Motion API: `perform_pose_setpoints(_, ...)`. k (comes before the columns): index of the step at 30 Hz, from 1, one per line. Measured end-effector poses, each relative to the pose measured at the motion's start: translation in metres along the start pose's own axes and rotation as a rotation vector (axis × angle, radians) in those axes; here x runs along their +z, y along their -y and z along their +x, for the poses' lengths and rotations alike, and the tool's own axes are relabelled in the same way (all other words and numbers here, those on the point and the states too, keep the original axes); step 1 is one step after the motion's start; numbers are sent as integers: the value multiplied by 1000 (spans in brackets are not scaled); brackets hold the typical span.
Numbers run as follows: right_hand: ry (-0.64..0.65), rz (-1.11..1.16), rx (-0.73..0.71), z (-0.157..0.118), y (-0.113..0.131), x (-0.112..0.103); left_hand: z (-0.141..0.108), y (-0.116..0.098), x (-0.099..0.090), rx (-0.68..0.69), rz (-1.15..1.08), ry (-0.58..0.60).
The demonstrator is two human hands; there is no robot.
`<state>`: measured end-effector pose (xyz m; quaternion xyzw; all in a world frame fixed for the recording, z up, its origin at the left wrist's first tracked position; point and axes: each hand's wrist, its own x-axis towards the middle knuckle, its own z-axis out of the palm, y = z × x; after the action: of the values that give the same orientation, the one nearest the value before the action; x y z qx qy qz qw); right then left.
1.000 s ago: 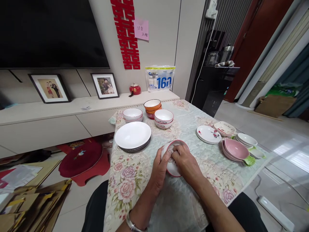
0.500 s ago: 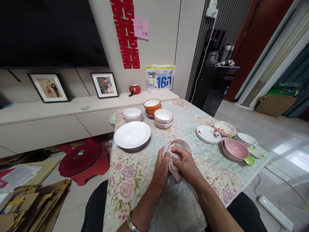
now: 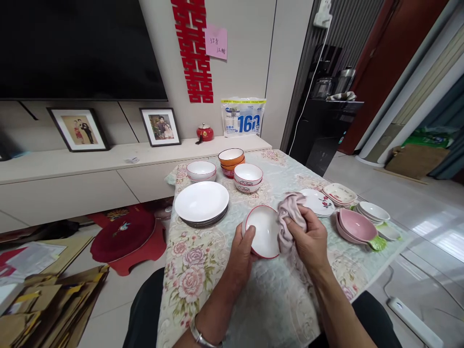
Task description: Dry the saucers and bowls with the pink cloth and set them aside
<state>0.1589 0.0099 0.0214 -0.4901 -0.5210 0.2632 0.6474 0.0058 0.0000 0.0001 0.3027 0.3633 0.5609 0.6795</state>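
Note:
A white bowl with a red rim (image 3: 264, 232) is tilted above the table, its inside facing up toward me. My left hand (image 3: 242, 251) grips it by the left side, thumb over the rim. Just right of the bowl, my right hand (image 3: 310, 237) is closed on a crumpled pinkish-grey cloth (image 3: 290, 220). Beyond the bowl stand two stacked white bowls (image 3: 248, 175), a stack topped by an orange bowl (image 3: 231, 157) and more white bowls (image 3: 201, 170). White plates (image 3: 201, 201) are piled to the left.
Floral plates (image 3: 317, 202), square dishes (image 3: 340, 193), pink leaf-shaped bowls (image 3: 358, 225) and small white bowls (image 3: 373, 211) sit at the right of the flowered tablecloth (image 3: 192, 290). A red stool (image 3: 130, 251) stands left of the table.
My right hand has moved right with the cloth, out of the bowl. The bowl has tipped so that its inside shows, still in my left hand. The view has shifted slightly.

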Motion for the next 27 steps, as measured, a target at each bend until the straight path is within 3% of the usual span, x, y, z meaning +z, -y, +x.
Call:
perform_pose_setpoints(2,-62,-285,-302,3,-1,-5,1,1,0,3,64,29)
perform_pose_setpoints(5,121,-519,-644,-1,3,-2,1,2,-1,96,243,101)
perform_pose_setpoints(8,387,-662,-793,-6,9,5,0,1,-2,200,485,132)
perform_pose_setpoints(10,466,-713,-794,-5,9,5,-2,0,-2,223,605,156)
perform_pose_setpoints(15,347,-618,-651,5,-10,-8,-3,0,-3,314,653,180)
perform_pose_setpoints(22,212,-304,-17,9,-33,-5,0,7,-5,435,548,142)
perform_pose_setpoints(25,261,-91,203,7,-43,0,-1,6,-3,455,507,143)
perform_pose_setpoints(27,290,-6,276,6,-48,1,-2,6,-2,465,490,170)
